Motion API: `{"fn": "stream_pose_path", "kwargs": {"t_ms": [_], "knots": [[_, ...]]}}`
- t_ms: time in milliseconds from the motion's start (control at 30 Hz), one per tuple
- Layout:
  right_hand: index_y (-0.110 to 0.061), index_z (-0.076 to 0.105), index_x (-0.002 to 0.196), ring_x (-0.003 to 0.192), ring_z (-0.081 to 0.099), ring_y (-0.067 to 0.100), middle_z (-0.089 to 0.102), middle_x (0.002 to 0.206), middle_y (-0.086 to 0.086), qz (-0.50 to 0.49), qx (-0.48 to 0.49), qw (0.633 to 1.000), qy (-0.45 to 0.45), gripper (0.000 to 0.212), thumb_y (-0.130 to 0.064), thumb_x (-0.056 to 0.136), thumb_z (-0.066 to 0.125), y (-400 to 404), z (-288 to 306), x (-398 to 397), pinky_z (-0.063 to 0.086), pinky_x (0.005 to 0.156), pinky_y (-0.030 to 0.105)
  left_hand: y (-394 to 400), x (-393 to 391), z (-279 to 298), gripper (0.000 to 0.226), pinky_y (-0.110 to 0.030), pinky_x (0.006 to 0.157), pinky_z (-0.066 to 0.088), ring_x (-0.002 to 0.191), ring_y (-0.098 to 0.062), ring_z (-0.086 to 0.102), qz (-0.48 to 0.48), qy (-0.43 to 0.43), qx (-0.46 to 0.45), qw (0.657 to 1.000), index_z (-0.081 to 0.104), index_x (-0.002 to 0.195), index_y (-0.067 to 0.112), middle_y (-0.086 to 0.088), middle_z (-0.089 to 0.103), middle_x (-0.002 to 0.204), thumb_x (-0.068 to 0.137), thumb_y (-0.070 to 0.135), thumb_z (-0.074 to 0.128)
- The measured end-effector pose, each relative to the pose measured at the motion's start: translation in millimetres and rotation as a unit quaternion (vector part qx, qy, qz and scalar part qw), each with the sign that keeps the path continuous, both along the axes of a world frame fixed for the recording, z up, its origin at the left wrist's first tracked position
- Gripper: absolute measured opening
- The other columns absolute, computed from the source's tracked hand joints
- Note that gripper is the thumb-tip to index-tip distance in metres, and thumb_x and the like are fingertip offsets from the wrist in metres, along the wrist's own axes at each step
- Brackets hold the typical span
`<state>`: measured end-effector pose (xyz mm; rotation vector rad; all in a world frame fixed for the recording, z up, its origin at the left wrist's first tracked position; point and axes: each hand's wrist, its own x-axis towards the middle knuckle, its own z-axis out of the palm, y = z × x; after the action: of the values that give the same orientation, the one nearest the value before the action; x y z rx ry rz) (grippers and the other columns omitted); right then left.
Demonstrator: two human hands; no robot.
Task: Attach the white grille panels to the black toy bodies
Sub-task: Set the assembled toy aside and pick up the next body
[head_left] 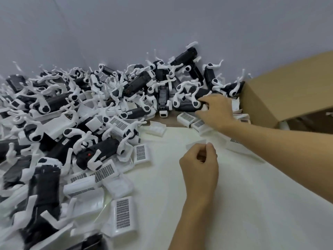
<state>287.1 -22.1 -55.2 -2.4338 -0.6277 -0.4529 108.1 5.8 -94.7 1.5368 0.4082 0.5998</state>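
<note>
Head view, right hand [215, 110] gripping black toy body [187, 105], labels unreadable

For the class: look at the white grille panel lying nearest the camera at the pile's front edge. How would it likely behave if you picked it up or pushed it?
The white grille panel looks like thin moulded plastic, so probably stiff and light. It lies flat with a broad face, so a push would likely slide it across the smooth white table rather than roll or tip it. Its perforated grid may be the weaker, more fragile part.
</note>
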Motion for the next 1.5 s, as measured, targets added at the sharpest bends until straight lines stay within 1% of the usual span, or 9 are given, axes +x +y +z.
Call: {"fn": "stream_pose_path", "kwargs": {"t_ms": [133,200,367,467,600,667,800,933,1500], "knots": [[-0.028,0.07,0.121,0.107,0.059,0.008,0.066,0.109,-0.018,0.098,0.247,0.964,0.0,0.033,-0.027,0.088,0.075,-33,19,-42,0.042,0.094,0.013,1,1,1,0.027,-0.029,0.067,0.053,0.063,-0.01,0.062,0.018,-0.013,-0.032,0.999,0.067,0.074,0.014,0.004,0.067,0.065,0.099,0.017,0.057],[-0.044,0.067,0.116,0.098,0.063,0.004,0.069,0.106,-0.014,0.098,0.336,0.936,0.029,0.028,-0.041,0.088,0.068,-57,37,-64,0.049,0.085,0.018,2,1,2,0.026,-0.037,0.066,0.054,0.064,-0.013,0.061,0.03,-0.032,-0.097,0.994,0.066,0.08,0.014,-0.002,0.068,0.066,0.099,0.014,0.048],[-0.023,0.074,0.114,0.101,0.068,0.011,0.075,0.107,-0.002,0.221,0.515,0.803,0.203,0.037,-0.023,0.087,0.049,-121,60,-117,0.054,0.08,0.021,3,-5,11,0.033,-0.025,0.057,0.052,0.067,-0.02,0.065,-0.051,-0.096,-0.175,0.978,0.072,0.073,0.018,-0.01,0.072,0.073,0.091,0.028,0.046],[-0.03,0.068,0.115,0.1,0.069,0.014,0.072,0.109,-0.002,0.15,0.463,0.837,0.25,0.049,-0.017,0.072,0.05,-146,32,-154,0.056,0.079,0.022,-12,-14,14,0.058,-0.028,0.065,0.057,0.073,-0.022,0.069,-0.271,-0.014,-0.227,0.935,0.079,0.078,0.011,-0.013,0.073,0.08,0.093,0.06,0.052],[-0.042,0.058,0.126,0.092,0.069,0.007,0.068,0.106,-0.001,0.062,0.437,0.858,0.263,0.047,-0.031,0.081,0.054,-156,0,-183,0.052,0.073,0.015,-30,-28,11,0.077,-0.039,0.077,0.045,0.081,-0.03,0.058,-0.499,0.083,-0.052,0.861,0.071,0.088,-0.001,-0.027,0.062,0.084,0.071,0.073,0.073],[-0.044,0.046,0.138,0.102,0.065,-0.003,0.062,0.119,-0.012,0.024,0.424,0.864,0.27,0.051,-0.056,0.09,0.06,-159,-9,-187,0.05,0.079,0.014,-36,-30,12,0.058,-0.029,0.065,0.041,0.069,-0.024,0.058,-0.489,0.08,-0.043,0.867,0.072,0.076,0.007,-0.018,0.063,0.074,0.071,0.064,0.08],[-0.047,0.049,0.132,0.108,0.061,-0.007,0.06,0.124,-0.024,-0.005,0.38,0.881,0.283,0.067,-0.081,0.075,0.056,-159,-15,-201,0.049,0.081,0.012,-39,-25,16,0.039,-0.024,0.055,0.056,0.072,-0.025,0.075,-0.365,0.017,-0.255,0.895,0.075,0.102,0.0,-0.021,0.076,0.097,0.07,0.02,0.086],[-0.042,0.07,0.111,0.1,0.068,0.003,0.074,0.104,-0.016,0.053,0.276,0.926,0.252,0.045,-0.06,0.07,0.078,-150,-23,-210,0.054,0.082,0.021,-30,-16,14,0.033,-0.032,0.062,0.061,0.089,-0.033,0.076,-0.233,-0.042,-0.265,0.935,0.079,0.093,0.02,-0.016,0.077,0.101,0.061,0.03,0.082],[-0.041,0.062,0.105,0.102,0.066,0.005,0.072,0.102,-0.02,0.023,0.325,0.926,0.193,0.054,-0.062,0.059,0.082,-149,-28,-193,0.053,0.093,0.035,-38,-11,8,0.042,-0.027,0.075,0.058,0.097,-0.029,0.074,-0.286,-0.063,-0.223,0.93,0.08,0.1,0.019,-0.014,0.077,0.103,0.068,0.045,0.08]]}}
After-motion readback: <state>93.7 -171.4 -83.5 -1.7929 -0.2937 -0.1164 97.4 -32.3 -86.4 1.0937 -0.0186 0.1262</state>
